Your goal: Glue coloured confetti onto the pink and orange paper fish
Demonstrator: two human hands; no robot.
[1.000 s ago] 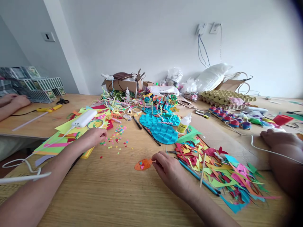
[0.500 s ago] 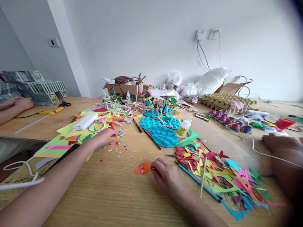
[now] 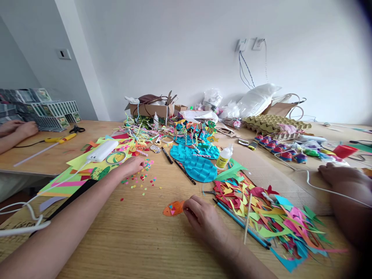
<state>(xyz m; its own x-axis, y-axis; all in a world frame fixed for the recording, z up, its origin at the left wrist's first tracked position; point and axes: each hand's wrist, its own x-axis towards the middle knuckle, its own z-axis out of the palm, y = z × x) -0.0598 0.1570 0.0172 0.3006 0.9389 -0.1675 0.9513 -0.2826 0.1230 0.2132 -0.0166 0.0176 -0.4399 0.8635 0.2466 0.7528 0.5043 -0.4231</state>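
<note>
An orange paper fish (image 3: 173,208) with small coloured pieces on it lies near the middle of the wooden table. The fingers of my right hand (image 3: 200,215) are closed together at its tail end. My left hand (image 3: 135,166) is at the edge of a scatter of small paper dots (image 3: 148,164), fingers bent together; whatever is between them is too small to make out. Beyond my hands stand blue paper discs (image 3: 200,169) with twisted pieces and paper fish on top. A glue bottle (image 3: 223,157) is upright beside them.
Colourful paper scraps (image 3: 261,217) and blue pencils (image 3: 241,223) lie right. Yellow and green sheets (image 3: 78,170) with a white device (image 3: 103,151) are left. Another person's hands (image 3: 27,128) are far left; another person's arm (image 3: 345,178) rests at the right. Egg trays (image 3: 273,124) stand behind.
The whole view has shifted slightly, with things a little further left. My left hand has moved slightly relative to the dots; my right hand stays at the fish.
</note>
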